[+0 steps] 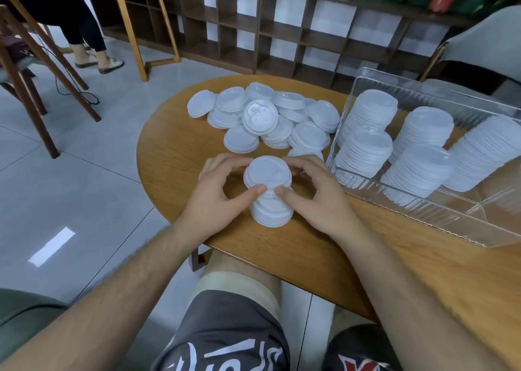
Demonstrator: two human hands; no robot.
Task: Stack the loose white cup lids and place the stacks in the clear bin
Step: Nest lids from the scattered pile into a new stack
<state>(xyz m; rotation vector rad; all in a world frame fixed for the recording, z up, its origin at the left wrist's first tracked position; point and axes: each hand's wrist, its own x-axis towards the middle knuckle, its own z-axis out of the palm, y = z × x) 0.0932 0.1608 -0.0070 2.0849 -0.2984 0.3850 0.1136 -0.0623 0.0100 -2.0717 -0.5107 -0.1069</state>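
A stack of white cup lids (pixel 269 193) stands on the wooden table (pixel 180 145) near its front edge. My left hand (pixel 217 198) curls round the stack's left side, thumb on its front. My right hand (pixel 313 198) curls round the right side, its thumb beside the left one. Behind the stack lies a pile of loose white lids (pixel 265 116), one of them upside down. To the right is the clear bin (pixel 439 215), which holds several tall stacks of lids (pixel 366 116).
The table's curved left edge drops to a tiled floor (pixel 70 187). A wooden chair (pixel 31 68) and a seated person's legs (pixel 84 32) are at the far left. Dark shelving (pixel 282 32) runs along the back. My knees are below the table edge.
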